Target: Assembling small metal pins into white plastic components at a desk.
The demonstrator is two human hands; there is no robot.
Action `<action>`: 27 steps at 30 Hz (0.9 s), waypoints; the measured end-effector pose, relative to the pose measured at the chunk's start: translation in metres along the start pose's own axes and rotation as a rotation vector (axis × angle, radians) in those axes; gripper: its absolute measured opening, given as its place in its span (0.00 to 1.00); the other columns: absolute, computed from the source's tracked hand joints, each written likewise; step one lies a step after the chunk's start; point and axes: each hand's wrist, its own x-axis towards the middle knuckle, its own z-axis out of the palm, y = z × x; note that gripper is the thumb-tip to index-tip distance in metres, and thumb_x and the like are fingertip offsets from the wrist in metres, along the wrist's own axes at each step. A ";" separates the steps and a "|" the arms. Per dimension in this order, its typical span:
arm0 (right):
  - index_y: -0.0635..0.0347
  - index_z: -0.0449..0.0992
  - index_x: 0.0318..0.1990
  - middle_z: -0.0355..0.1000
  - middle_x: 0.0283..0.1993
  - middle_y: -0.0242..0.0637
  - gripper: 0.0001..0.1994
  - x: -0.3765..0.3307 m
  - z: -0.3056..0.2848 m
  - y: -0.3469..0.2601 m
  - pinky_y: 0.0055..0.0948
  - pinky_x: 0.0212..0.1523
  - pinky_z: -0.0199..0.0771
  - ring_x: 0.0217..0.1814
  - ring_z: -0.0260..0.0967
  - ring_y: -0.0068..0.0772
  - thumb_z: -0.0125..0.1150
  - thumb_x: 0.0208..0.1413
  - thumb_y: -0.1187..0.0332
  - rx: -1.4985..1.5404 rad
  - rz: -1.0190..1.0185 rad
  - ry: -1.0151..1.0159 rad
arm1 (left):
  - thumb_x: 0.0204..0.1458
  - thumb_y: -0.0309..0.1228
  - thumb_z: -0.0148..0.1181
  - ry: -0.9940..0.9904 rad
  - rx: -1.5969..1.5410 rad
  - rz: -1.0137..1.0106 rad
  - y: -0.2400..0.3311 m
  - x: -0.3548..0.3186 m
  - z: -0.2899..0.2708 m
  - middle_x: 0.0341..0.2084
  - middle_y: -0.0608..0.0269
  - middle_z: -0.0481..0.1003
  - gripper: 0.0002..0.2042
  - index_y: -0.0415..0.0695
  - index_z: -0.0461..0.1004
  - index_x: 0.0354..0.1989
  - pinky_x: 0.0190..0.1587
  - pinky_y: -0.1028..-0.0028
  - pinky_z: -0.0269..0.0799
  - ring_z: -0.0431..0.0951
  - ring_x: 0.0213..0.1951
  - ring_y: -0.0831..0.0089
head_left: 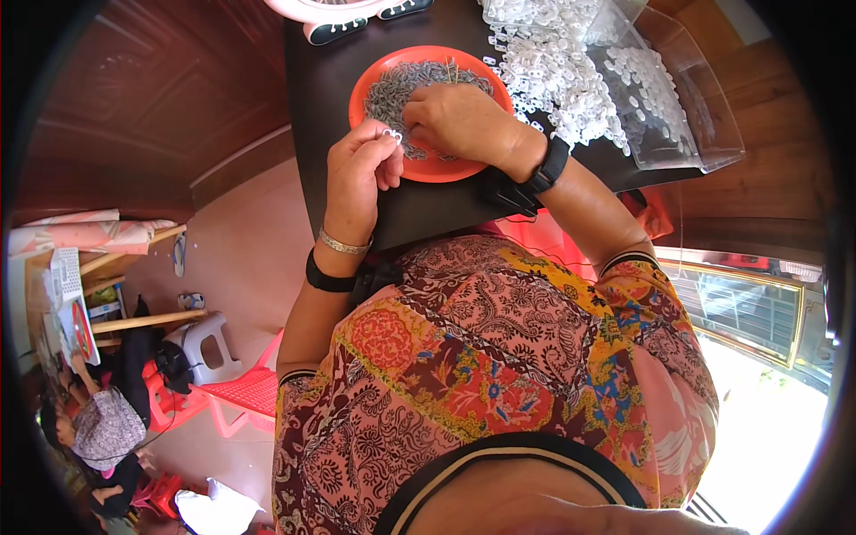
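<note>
White plastic piece [392, 135], small and glossy, with looped openings, sits at the left hand's [355, 165] fingertips above the near-left rim of the orange-red bowl [446, 170]. Its long axis runs roughly sideways, the free end pointing right. Left thumb and forefinger pinch it closed; the right hand's [464, 123] curled fingers dip among grey metal pieces [390, 89], their grip hidden.

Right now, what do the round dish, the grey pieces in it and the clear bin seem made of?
Dish: probably smooth plastic, from its even orange-red colour and sheen. Grey pieces: perhaps dull metal, being silvery grey; too small to be sure. Clear bin: likely glossy plastic, see-through with bright edges.
</note>
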 end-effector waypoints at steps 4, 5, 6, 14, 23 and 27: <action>0.59 0.72 0.32 0.70 0.32 0.39 0.06 -0.002 0.006 0.004 0.41 0.36 0.71 0.36 0.71 0.46 0.58 0.48 0.68 -0.076 0.007 -0.004 | 0.55 0.30 0.44 -0.038 0.036 0.029 -0.003 0.001 -0.002 0.16 0.66 0.68 0.10 0.41 0.68 0.24 0.22 0.82 0.56 0.64 0.18 0.81; 0.60 0.72 0.32 0.71 0.33 0.40 0.07 -0.004 0.007 0.006 0.41 0.35 0.71 0.36 0.71 0.46 0.57 0.48 0.68 -0.077 -0.001 0.020 | 0.55 0.30 0.44 -0.032 0.038 0.022 -0.003 0.000 -0.002 0.16 0.66 0.68 0.10 0.41 0.67 0.24 0.22 0.82 0.56 0.64 0.18 0.81; 0.60 0.72 0.32 0.71 0.33 0.40 0.07 -0.006 0.007 0.008 0.41 0.35 0.71 0.36 0.71 0.46 0.57 0.48 0.68 -0.078 -0.002 0.023 | 0.55 0.30 0.44 -0.027 0.039 0.014 -0.003 0.000 -0.002 0.16 0.66 0.68 0.10 0.40 0.67 0.24 0.22 0.82 0.56 0.64 0.18 0.81; 0.64 0.73 0.42 0.73 0.36 0.33 0.08 -0.029 -0.014 0.018 0.23 0.41 0.70 0.38 0.70 0.23 0.56 0.55 0.73 0.655 0.285 0.135 | 0.55 0.30 0.44 -0.051 0.053 0.028 -0.002 -0.004 -0.001 0.16 0.66 0.68 0.10 0.40 0.67 0.24 0.22 0.81 0.57 0.65 0.18 0.81; 0.65 0.75 0.43 0.74 0.39 0.32 0.08 -0.038 -0.019 0.013 0.20 0.44 0.71 0.42 0.70 0.18 0.55 0.56 0.77 0.987 0.361 0.129 | 0.53 0.30 0.46 -0.054 0.068 0.021 0.005 -0.007 0.009 0.15 0.67 0.68 0.10 0.41 0.68 0.22 0.22 0.82 0.56 0.65 0.18 0.82; 0.65 0.75 0.42 0.74 0.38 0.31 0.08 -0.037 -0.021 0.010 0.20 0.44 0.71 0.42 0.71 0.18 0.56 0.55 0.78 0.992 0.379 0.155 | 0.52 0.30 0.48 -0.061 0.078 0.013 0.008 -0.009 0.009 0.16 0.68 0.69 0.09 0.41 0.69 0.22 0.22 0.83 0.57 0.65 0.18 0.84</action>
